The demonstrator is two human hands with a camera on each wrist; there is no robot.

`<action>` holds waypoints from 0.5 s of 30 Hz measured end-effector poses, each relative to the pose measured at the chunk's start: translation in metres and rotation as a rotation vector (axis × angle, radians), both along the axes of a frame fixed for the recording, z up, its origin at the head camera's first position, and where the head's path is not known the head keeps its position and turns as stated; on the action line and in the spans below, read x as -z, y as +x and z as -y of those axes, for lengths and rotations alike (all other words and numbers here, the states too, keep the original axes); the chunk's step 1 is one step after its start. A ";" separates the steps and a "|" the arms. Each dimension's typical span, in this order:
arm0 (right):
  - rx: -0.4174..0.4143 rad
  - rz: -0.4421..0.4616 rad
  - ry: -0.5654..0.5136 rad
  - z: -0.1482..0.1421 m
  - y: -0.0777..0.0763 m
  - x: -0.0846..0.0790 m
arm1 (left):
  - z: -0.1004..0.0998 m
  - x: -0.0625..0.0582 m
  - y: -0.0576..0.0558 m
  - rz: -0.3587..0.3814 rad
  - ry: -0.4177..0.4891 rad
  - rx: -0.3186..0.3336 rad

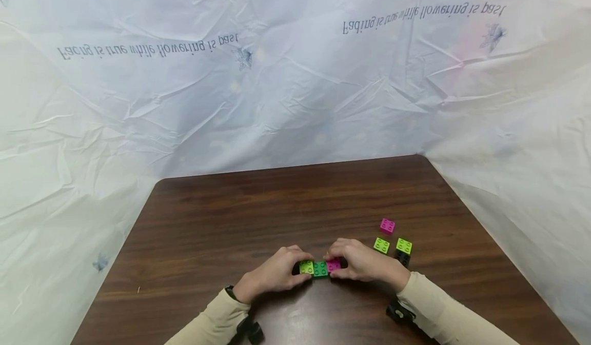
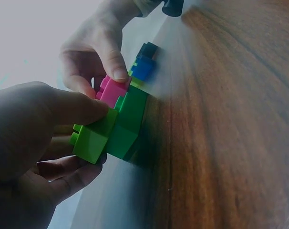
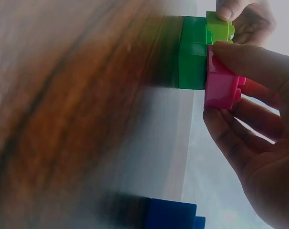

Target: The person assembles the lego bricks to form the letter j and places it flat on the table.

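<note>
In the middle of the near half of the table, a green toy building brick (image 1: 320,269) shows its studs between a lime brick (image 1: 306,267) and a pink brick (image 1: 333,265). The left wrist view shows the lime brick (image 2: 94,138) and pink brick (image 2: 114,91) seated higher than the green one (image 2: 128,121), one over each end. My left hand (image 1: 279,269) pinches the lime brick between thumb and fingers. With thumb and fingertips, my right hand (image 1: 362,263) pinches the pink brick, seen close up in the right wrist view (image 3: 221,81). Fingers partly cover both upper bricks.
Right of my hands lie a loose pink brick (image 1: 387,226), a lime brick (image 1: 381,245) and another lime brick (image 1: 404,246) beside a dark brick (image 1: 403,258). A blue brick (image 3: 170,213) shows in the right wrist view. Wrinkled white sheeting (image 1: 295,104) surrounds the brown table (image 1: 221,211).
</note>
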State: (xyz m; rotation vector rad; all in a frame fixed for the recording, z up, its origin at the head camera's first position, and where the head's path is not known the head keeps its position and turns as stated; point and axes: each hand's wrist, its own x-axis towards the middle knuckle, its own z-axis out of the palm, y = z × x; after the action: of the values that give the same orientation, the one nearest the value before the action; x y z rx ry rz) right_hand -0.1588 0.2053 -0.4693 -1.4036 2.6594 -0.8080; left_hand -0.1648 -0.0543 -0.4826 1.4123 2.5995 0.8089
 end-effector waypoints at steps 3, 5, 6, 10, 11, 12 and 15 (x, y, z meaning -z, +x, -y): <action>-0.003 0.000 0.001 0.001 0.000 -0.001 | 0.000 0.001 0.000 0.000 0.000 0.000; -0.005 0.002 0.004 0.001 0.000 -0.001 | 0.000 0.002 0.000 0.001 0.000 0.001; -0.006 0.002 0.005 0.001 0.000 -0.001 | 0.000 0.002 0.000 0.005 0.000 0.001; -0.007 -0.004 0.008 0.001 -0.001 -0.001 | 0.000 0.001 0.001 0.012 0.003 0.001; -0.006 -0.008 0.008 0.001 -0.001 0.000 | -0.001 0.001 0.001 0.016 0.004 -0.001; -0.004 -0.011 0.009 0.001 -0.001 0.000 | -0.001 0.000 0.002 0.011 0.002 -0.004; -0.003 -0.020 0.013 0.001 -0.002 0.000 | -0.002 0.001 0.002 -0.012 -0.001 -0.016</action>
State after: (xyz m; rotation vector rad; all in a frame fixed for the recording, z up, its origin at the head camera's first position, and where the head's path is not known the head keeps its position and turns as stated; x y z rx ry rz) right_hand -0.1608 0.2041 -0.4697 -1.4198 2.6722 -0.7793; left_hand -0.1632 -0.0527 -0.4833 1.4024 2.6223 0.8040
